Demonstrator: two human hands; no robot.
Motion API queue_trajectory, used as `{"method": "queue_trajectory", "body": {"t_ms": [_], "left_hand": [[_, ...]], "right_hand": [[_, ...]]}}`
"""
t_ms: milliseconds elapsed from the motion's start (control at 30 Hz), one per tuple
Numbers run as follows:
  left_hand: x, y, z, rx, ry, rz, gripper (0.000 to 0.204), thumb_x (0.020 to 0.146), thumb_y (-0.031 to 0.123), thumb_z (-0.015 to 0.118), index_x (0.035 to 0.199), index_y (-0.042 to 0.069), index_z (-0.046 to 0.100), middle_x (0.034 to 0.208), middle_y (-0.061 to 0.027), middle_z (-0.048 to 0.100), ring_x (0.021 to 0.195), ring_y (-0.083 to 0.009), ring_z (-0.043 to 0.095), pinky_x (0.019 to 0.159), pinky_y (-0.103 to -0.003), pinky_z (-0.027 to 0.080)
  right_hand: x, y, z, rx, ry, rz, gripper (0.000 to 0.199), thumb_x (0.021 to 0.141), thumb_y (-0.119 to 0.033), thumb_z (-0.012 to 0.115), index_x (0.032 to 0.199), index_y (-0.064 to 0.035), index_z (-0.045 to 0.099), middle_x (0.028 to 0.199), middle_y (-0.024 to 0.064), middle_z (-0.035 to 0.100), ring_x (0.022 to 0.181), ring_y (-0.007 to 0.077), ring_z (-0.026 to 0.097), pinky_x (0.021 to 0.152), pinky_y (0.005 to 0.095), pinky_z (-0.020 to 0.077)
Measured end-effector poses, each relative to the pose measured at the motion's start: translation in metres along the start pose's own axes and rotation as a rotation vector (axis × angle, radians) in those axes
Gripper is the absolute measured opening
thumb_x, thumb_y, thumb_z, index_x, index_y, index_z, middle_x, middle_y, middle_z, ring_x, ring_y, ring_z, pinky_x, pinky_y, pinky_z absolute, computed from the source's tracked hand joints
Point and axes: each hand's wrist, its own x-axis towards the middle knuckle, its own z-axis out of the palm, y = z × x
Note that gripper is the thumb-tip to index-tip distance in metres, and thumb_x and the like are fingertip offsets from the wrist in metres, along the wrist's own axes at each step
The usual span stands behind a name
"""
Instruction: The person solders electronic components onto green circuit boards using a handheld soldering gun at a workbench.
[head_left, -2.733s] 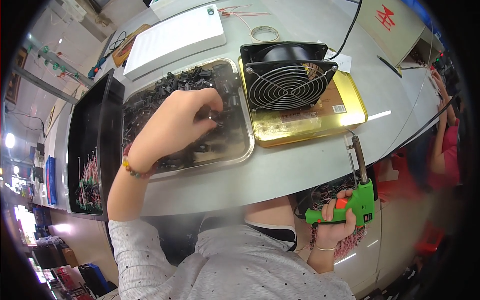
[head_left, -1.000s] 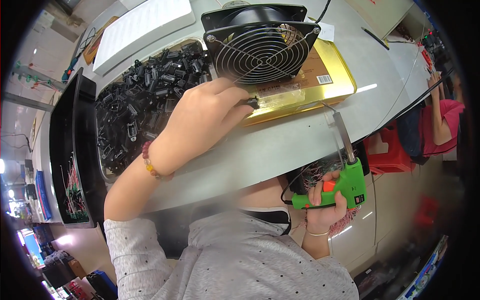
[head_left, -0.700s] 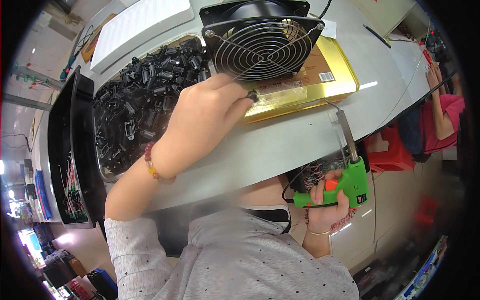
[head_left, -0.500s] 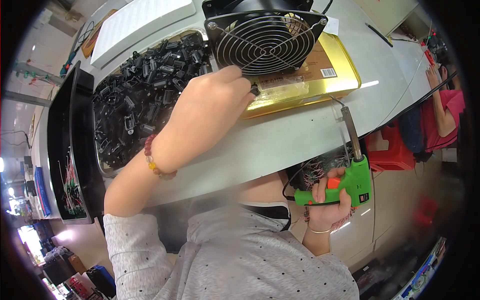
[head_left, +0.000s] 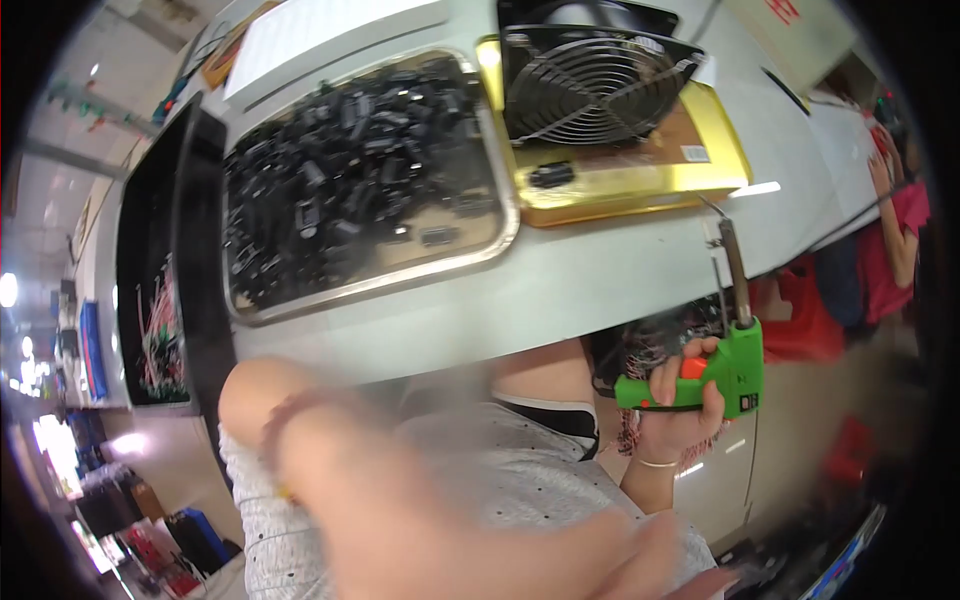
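"While the right hand is wrapped round the green soldering gun, where should that gun be held?"

"By the plastic handle, just as now. It looks stiff and fairly weighty; I'd treat the metal barrel as hot and keep skin off it."

"And the small black part?"

"It lies by itself on top of the gold box, in front of the fan. I'd judge it light, hard and a bit slippery, so pinch it across its long sides (thin plastic walls might crack under a hard squeeze)."

"What about the left hand?"

"Low before the shirt, apart from the right one. It's too blurred for me to tell whether its fingers hold anything."

"Anything in the way?"

"The fan blocks the part from behind, so the front is the easier approach. The gun's barrel points up toward the box's near right corner. On the left, the metal tray bears a heap of black parts, and beside it stands a black bin with wired boards inside."
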Motion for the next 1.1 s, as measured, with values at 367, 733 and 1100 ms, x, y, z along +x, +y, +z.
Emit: {"method": "queue_trajectory", "body": {"t_ms": [367, 733, 1100], "left_hand": [[-0.016, 0.013, -0.025, 0.051, 0.009, -0.159, 0.011, 0.062, 0.02, 0.063, 0.072, 0.019, 0.068, 0.065, 0.0015, 0.058, 0.053, -0.0081, 0.046, 0.043, -0.016, 0.034], [-0.058, -0.026, -0.022, 0.094, 0.054, -0.461, 0.013, 0.064, 0.006, 0.059, 0.076, 0.007, 0.062, 0.069, -0.0048, 0.059, 0.055, -0.0144, 0.049, 0.051, -0.023, 0.039], [-0.112, -0.087, 0.01, 0.496, -0.452, -0.797, 0.012, 0.067, 0.008, 0.061, 0.079, 0.005, 0.062, 0.061, -0.0063, 0.054, 0.063, -0.0221, 0.049, 0.059, -0.031, 0.043]], "right_hand": [[-0.003, 0.003, 0.005, -0.027, 0.053, 0.012, 0.042, 0.072, -0.024, 0.051, 0.104, 0.0016, 0.039, 0.095, 0.0133, 0.047, 0.044, 0.0139, 0.041, 0.04, 0.025, 0.0306], [0.0, 0.002, 0.005, -0.002, 0.009, 0.016, 0.042, 0.072, -0.02, 0.05, 0.105, 0.0024, 0.039, 0.096, 0.0133, 0.048, 0.043, 0.0139, 0.04, 0.04, 0.0255, 0.0318], [0.004, 0.001, 0.0, -0.022, -0.074, -0.006, 0.036, 0.077, -0.019, 0.049, 0.106, 0.0007, 0.039, 0.095, 0.0114, 0.048, 0.046, 0.0114, 0.039, 0.042, 0.0234, 0.0329]]}}
